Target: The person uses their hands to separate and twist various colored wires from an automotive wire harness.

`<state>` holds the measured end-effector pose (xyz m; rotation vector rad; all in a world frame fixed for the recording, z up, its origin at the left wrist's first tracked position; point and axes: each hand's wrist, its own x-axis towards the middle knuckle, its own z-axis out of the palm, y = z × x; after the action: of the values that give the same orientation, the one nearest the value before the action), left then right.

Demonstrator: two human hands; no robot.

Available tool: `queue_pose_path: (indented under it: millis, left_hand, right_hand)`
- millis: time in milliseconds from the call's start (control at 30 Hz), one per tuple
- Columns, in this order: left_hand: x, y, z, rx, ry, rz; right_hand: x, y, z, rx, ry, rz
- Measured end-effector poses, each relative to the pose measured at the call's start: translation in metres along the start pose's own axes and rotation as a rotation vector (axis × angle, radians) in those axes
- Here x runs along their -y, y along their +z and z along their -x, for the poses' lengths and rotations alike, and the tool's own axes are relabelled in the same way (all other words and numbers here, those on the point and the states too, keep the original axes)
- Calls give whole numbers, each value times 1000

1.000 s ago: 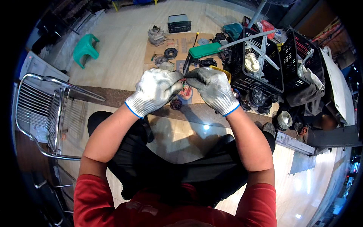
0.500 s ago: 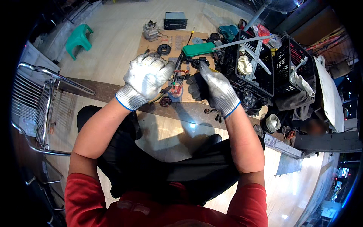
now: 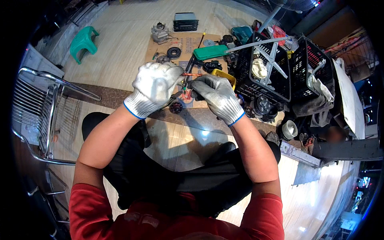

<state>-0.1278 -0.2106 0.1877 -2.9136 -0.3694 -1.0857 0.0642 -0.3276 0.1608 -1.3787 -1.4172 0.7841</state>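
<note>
Both my hands wear white knit gloves with blue cuffs. My left hand (image 3: 155, 86) is closed, with a length of bare copper wire (image 3: 192, 74) sticking out from its fingertips to the right. At the wire's other end, the bent, grey-palmed fingers of my right hand (image 3: 219, 93) are pinched together. The wire spans the short gap between the two hands. Dark cable shows under my left hand, and what else its fingers enclose is hidden. Close below lies a small round reddish-brown part (image 3: 175, 107), on the edge of a flattened cardboard sheet (image 3: 182, 43).
On the cardboard are a black ring (image 3: 174, 53), a metal motor-like part (image 3: 160, 33) and a green tray (image 3: 211, 52). A yellow container (image 3: 225, 76) sits beside my right hand. Black crates (image 3: 267, 89) of parts stand to the right. A metal chair (image 3: 50, 112) and green stool (image 3: 84, 43) are left.
My right hand has moved left, its fingers going from spread to pinched at the copper wire. The wire now stretches level between both hands. My left hand has barely shifted.
</note>
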Motion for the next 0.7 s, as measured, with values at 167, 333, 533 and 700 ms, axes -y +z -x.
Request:
queue_pose_path:
  millis: [167,333,533,700]
  left_hand:
    - [-7,7,8,91,-338,345]
    - [-7,4,7,299,-598,806]
    - [-3,9,9,262,-490,570]
    - [-6,3,2,248,-552,497]
  right_hand:
    - [9,-5,-3,-60,-45,350]
    - [-3,-6,-3,-104,-300,576]
    - [-6,-26,-10,-31,1,508]
    - [16,-49,-8,-98,47,427]
